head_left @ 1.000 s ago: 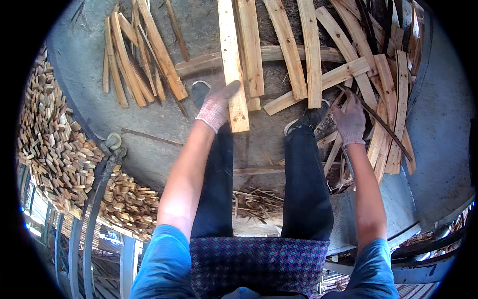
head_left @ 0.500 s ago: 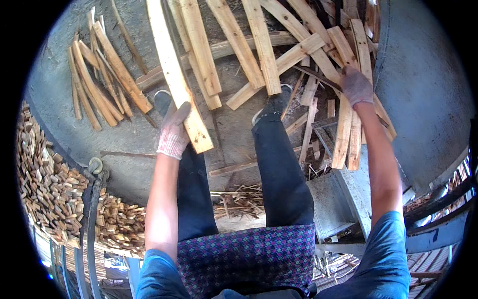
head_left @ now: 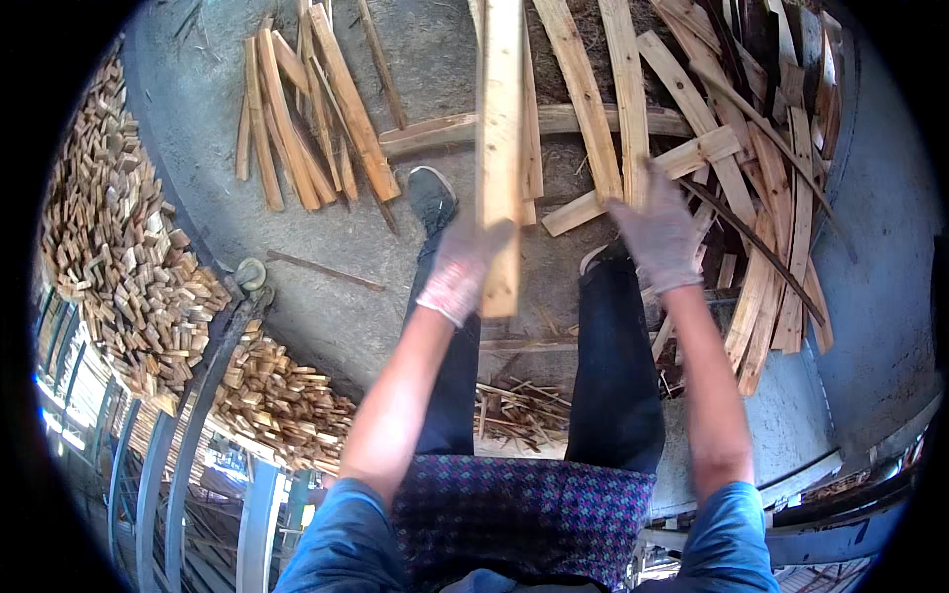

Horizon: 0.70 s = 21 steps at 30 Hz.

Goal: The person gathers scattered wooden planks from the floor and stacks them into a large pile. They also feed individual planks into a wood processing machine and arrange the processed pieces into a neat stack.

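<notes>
My left hand (head_left: 463, 265), in a pale work glove, is closed around the lower part of a long light wooden plank (head_left: 501, 128) that stretches away from me. My right hand (head_left: 660, 235), gloved too and blurred, has its thumb and fingers apart with nothing seen in them. It is nearest the close end of another plank (head_left: 625, 109); whether it touches that plank I cannot tell. Left of this lies a similar plank (head_left: 581, 99). A shorter board (head_left: 647, 178) lies crosswise beneath their near ends.
A loose heap of planks (head_left: 766, 306) and dark strips is at the right, beside a grey metal surface (head_left: 880, 267). Curved slats (head_left: 351, 104) lie at the upper left on the grey floor (head_left: 326, 232). Stacked wood pieces (head_left: 148, 287) fill the left beyond a metal rail (head_left: 203, 395).
My right hand has left the heap at the right and come inward to the middle planks. The plank in my left hand has swung more upright. The whole view has shifted.
</notes>
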Motion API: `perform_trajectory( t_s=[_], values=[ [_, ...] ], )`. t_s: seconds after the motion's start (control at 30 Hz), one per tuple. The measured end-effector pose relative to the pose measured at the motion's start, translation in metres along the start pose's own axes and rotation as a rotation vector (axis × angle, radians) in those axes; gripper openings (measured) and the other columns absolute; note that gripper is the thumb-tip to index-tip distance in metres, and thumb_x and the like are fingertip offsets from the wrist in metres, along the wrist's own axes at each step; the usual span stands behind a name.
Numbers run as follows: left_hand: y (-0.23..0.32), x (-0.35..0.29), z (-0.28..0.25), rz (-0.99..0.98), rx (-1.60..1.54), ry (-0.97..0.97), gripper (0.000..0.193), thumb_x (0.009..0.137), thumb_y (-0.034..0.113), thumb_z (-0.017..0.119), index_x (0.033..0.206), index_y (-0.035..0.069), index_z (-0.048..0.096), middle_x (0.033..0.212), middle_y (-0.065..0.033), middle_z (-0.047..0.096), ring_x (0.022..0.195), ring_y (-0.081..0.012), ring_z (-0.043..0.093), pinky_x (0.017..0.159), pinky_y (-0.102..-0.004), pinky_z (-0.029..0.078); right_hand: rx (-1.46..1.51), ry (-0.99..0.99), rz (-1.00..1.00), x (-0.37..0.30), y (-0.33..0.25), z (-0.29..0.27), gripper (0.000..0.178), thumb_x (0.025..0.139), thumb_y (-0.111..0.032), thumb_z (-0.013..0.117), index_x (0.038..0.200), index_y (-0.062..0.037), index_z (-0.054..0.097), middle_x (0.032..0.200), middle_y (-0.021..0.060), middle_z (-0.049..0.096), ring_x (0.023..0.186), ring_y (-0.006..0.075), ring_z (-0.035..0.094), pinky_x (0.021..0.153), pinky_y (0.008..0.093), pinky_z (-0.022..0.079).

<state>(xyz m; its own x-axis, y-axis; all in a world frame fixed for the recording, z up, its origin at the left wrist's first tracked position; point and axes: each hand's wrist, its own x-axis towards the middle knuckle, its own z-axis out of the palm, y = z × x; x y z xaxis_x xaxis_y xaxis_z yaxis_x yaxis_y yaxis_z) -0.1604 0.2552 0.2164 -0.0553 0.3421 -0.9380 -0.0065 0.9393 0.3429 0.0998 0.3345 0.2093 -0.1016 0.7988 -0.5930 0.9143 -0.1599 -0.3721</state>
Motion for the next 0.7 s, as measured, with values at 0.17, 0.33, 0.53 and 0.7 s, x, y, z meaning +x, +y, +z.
perform_trajectory(
  t_s=[0.17,0.33,0.53,0.7],
  values=[
    [0.019,0.063,-0.063,0.101,0.212,0.230,0.049,0.095,0.038,0.067,0.116,-0.006,0.063,0.097,-0.0130,0.068,0.086,-0.0212,0.067,0.075,-0.0363,0.055,-0.538,0.199,0.229,0.013,0.124,-0.058,0.084,0.087,-0.042,0.073,0.151,-0.0003,0.038,0.142,0.0282,0.052,0.130,0.0438,0.053,0.110,0.0497,0.043],
    [-0.058,0.159,-0.150,0.021,-0.086,0.130,0.055,0.095,0.037,0.065,0.130,-0.006,0.060,0.113,-0.0171,0.068,0.101,-0.0254,0.067,0.092,-0.0379,0.051,-0.808,0.208,0.455,0.042,0.195,-0.115,0.089,0.085,-0.055,0.072,0.148,0.0015,0.043,0.149,0.0265,0.048,0.135,0.0434,0.050,0.112,0.0515,0.041],
    [-0.051,0.173,-0.125,0.124,0.293,0.363,0.063,0.094,0.033,0.064,0.145,-0.003,0.051,0.135,-0.0227,0.063,0.121,-0.0314,0.062,0.103,-0.0372,0.045,-0.459,-0.095,0.725,0.035,0.268,-0.139,0.089,0.079,-0.067,0.070,0.132,0.0039,0.061,0.133,0.0307,0.062,0.128,0.0426,0.058,0.108,0.0460,0.046],
    [-0.060,0.146,-0.087,0.282,0.764,0.591,0.065,0.095,0.035,0.064,0.147,-0.001,0.048,0.137,-0.0273,0.061,0.129,-0.0355,0.059,0.110,-0.0406,0.043,-0.418,0.225,0.683,0.017,0.226,-0.129,0.067,0.075,-0.054,0.077,0.108,0.0031,0.068,0.111,0.0310,0.070,0.107,0.0456,0.067,0.091,0.0505,0.053]
  ],
)
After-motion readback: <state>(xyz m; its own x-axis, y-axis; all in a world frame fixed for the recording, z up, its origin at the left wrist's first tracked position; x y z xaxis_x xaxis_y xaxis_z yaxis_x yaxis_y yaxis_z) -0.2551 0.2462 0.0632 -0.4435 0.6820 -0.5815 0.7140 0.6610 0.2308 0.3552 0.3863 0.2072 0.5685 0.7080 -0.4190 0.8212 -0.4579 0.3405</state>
